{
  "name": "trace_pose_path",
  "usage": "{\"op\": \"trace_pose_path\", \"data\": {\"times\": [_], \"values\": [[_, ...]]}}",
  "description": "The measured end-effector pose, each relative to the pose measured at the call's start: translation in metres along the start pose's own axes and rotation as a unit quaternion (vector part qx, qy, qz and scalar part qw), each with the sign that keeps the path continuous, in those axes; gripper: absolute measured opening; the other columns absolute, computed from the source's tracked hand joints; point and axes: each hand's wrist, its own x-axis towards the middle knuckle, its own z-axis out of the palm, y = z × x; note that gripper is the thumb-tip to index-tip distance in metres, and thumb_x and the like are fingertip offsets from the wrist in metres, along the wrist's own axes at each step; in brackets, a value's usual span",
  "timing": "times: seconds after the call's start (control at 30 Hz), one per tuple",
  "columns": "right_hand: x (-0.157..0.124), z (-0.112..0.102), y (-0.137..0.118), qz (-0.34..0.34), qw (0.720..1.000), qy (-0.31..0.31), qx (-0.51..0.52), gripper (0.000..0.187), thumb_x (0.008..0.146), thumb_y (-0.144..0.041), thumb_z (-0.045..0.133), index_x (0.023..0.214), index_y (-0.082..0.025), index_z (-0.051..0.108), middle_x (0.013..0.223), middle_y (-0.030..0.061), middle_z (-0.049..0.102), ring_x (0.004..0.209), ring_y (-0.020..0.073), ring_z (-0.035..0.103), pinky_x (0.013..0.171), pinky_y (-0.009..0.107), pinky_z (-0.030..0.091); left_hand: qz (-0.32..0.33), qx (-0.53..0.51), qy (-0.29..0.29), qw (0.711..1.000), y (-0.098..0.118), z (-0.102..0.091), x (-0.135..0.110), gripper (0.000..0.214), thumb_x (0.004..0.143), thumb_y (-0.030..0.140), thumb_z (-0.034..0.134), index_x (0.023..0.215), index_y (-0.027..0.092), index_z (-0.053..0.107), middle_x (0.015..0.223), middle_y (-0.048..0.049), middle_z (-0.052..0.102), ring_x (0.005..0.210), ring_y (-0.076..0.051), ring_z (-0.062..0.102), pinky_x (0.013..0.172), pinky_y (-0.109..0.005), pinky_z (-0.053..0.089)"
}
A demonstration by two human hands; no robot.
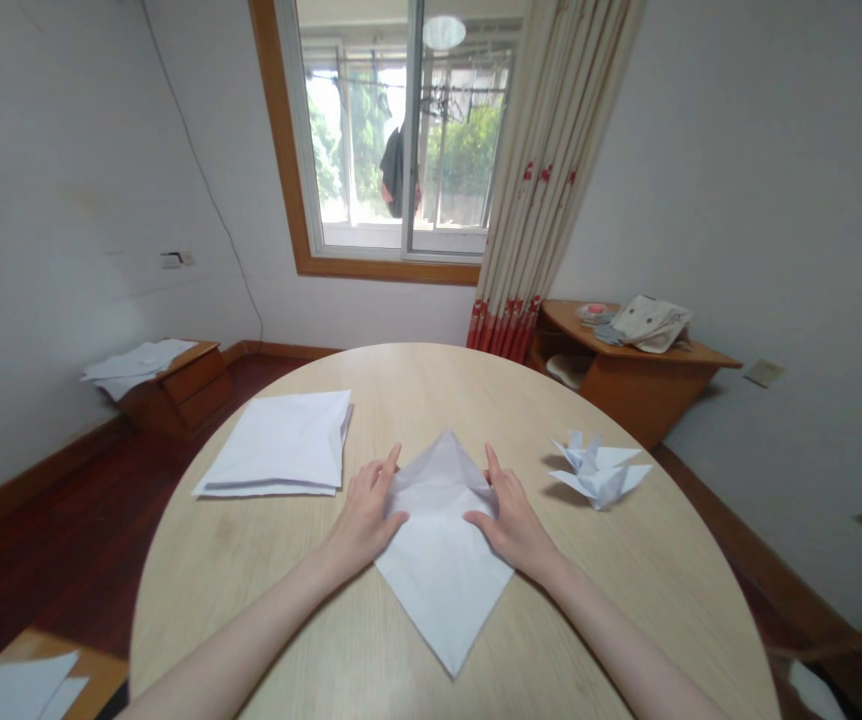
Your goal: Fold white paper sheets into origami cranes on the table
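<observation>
A partly folded white sheet of paper (442,580) lies on the round table in front of me, with one corner toward me. Its far part rises a little in a peaked, thinner-looking flap. At its left edge is my left hand (367,505), thumb on top of the paper and index finger stretched forward along the side. My right hand (510,510) mirrors it at the right edge, thumb on the paper and index finger pointing up. The fingers under or behind the edges are partly hidden.
A stack of white paper (277,445) lies on the left of the round table (401,375). Folded paper cranes (600,470) stand on the right. Beyond are a wooden corner desk (641,385) with a cloth bag (652,322), and a low cabinet (195,385) with papers.
</observation>
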Motion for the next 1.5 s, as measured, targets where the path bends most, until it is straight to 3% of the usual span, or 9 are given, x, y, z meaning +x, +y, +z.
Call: {"op": "trace_pose_path", "data": {"times": [0.47,0.57,0.7,0.93,1.03,1.2,1.5], "values": [[0.001,-0.002,-0.004,-0.048,0.998,0.029,-0.014,0.08,0.084,-0.019,0.05,0.15,-0.024,0.005,0.108,0.0109,0.058,0.097,0.0295,0.054,0.085,0.051,0.046,0.024,0.041,-0.012,0.999,-0.003,0.001,-0.001,0.083,0.078,0.014,0.058,0.149,0.025,0.016,0.103,-0.0065,0.062,0.094,-0.026,0.052,0.087,-0.042,0.043],[0.001,-0.004,-0.006,-0.071,0.997,0.036,-0.01,0.069,0.085,-0.017,0.048,0.148,-0.024,0.021,0.105,0.0105,0.06,0.096,0.0284,0.055,0.084,0.049,0.047,0.026,0.048,-0.012,0.998,-0.002,0.0,-0.001,0.082,0.078,0.013,0.058,0.149,0.025,0.018,0.104,-0.0066,0.064,0.094,-0.026,0.053,0.087,-0.042,0.042],[0.001,-0.011,-0.013,-0.104,0.994,0.034,-0.013,0.042,0.087,-0.016,0.047,0.127,-0.026,0.052,0.105,0.0097,0.062,0.097,0.0267,0.056,0.084,0.045,0.048,0.045,0.04,-0.007,0.998,0.001,-0.003,-0.001,0.071,0.08,0.016,0.057,0.145,0.022,0.029,0.102,-0.007,0.065,0.093,-0.025,0.056,0.086,-0.041,0.042],[-0.003,-0.02,-0.029,-0.116,0.993,0.034,0.013,0.03,0.088,-0.027,0.051,0.117,-0.025,0.059,0.112,0.0109,0.061,0.104,0.0264,0.057,0.087,0.045,0.047,0.089,-0.002,-0.002,0.996,0.013,-0.014,-0.004,0.051,0.087,0.036,0.056,0.135,0.022,0.047,0.099,-0.0075,0.068,0.093,-0.023,0.061,0.087,-0.038,0.041],[-0.005,-0.025,-0.033,-0.135,0.99,0.021,0.031,0.032,0.092,-0.04,0.046,0.117,-0.025,0.06,0.116,0.0114,0.061,0.107,0.0265,0.056,0.088,0.044,0.047,0.107,-0.029,-0.011,0.994,0.02,-0.02,-0.005,0.048,0.09,0.043,0.051,0.132,0.021,0.05,0.106,-0.0094,0.068,0.098,-0.024,0.06,0.09,-0.04,0.039],[-0.007,-0.034,-0.036,-0.15,0.986,0.019,0.071,0.058,0.096,-0.056,0.019,0.114,-0.024,0.064,0.118,0.0115,0.062,0.108,0.026,0.057,0.088,0.044,0.046,0.158,-0.08,-0.011,0.984,0.027,-0.029,-0.007,0.053,0.096,0.054,0.028,0.121,0.02,0.06,0.107,-0.0101,0.069,0.099,-0.023,0.061,0.088,-0.039,0.04],[-0.006,-0.036,-0.043,-0.147,0.98,0.012,0.13,0.058,0.097,-0.055,0.021,0.102,-0.024,0.07,0.107,0.0097,0.069,0.1,0.0236,0.062,0.084,0.041,0.049,0.154,-0.128,0.003,0.98,0.026,-0.028,-0.009,0.06,0.098,0.055,0.02,0.117,0.018,0.063,0.091,-0.007,0.073,0.082,-0.02,0.065,0.079,-0.035,0.042]]}}
